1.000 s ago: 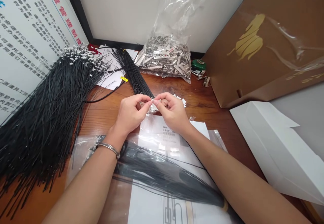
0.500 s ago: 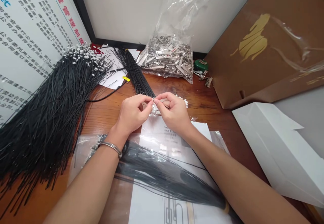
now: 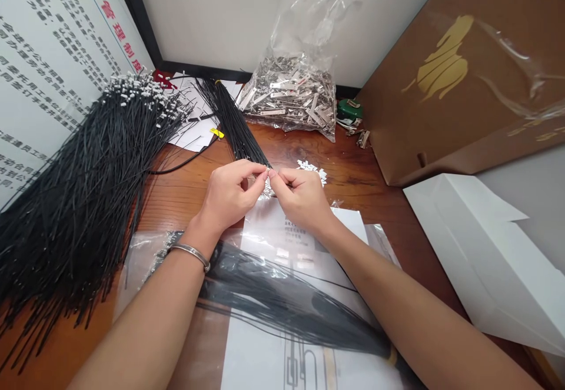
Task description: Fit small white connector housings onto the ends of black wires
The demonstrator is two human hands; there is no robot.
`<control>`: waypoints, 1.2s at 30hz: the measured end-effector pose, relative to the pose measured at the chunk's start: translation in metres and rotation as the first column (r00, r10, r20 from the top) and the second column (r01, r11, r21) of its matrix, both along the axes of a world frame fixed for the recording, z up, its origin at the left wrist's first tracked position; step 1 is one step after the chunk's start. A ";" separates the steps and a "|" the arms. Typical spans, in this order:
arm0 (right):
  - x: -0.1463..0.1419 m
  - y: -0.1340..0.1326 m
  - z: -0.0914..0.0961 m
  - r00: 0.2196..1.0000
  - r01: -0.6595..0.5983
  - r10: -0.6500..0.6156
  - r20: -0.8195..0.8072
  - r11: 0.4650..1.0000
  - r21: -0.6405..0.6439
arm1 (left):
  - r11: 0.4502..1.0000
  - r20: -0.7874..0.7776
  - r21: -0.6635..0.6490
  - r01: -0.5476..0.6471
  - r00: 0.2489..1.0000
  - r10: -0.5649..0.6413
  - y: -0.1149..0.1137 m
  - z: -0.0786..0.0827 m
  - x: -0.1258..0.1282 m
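Observation:
My left hand (image 3: 233, 193) and my right hand (image 3: 302, 196) meet at their fingertips, thumb and forefinger of each pressed together in a pinch. What they grip is too small and covered to make out; a pale speck shows between the tips. Right behind the fingers ends a bundle of thin black wires (image 3: 238, 125), tied with a yellow band at its far end. Small white connector housings (image 3: 312, 171) lie loose just beyond my right hand. Below my fingers, shiny silvery bits partly show.
A large heap of black wires with white ends (image 3: 88, 190) lies left. Behind stands a clear bag of metal clips (image 3: 291, 93); a green tape measure (image 3: 350, 109) is beside it. A brown box (image 3: 441, 84) stands right. Bagged wires (image 3: 282, 302) lie over printed paper (image 3: 260, 360) in front.
The right hand's fingers have curled in closer, so more of the white housings show. Both hands stay pinched together in nearly the same place; the view has shifted slightly.

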State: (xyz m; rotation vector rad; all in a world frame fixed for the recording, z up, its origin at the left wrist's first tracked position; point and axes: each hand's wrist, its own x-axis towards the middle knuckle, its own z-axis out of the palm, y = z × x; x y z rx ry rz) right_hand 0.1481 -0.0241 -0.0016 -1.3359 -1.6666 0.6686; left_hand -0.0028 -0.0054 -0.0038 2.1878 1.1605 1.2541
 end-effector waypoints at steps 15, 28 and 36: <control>-0.010 -0.006 0.002 0.996 0.061 -0.054 -0.068 0.993 0.103 | 0.998 -0.058 0.058 -0.026 0.998 0.030 -0.003 0.001 0.002; -0.001 0.002 -0.006 0.995 0.055 -0.046 -0.084 0.992 0.112 | 0.969 0.260 -0.231 0.091 0.965 -0.029 -0.002 0.002 0.002; -0.002 0.002 -0.006 0.989 0.015 -0.005 -0.148 0.998 0.067 | 0.902 0.496 -0.369 0.223 0.868 -0.012 0.000 0.005 0.003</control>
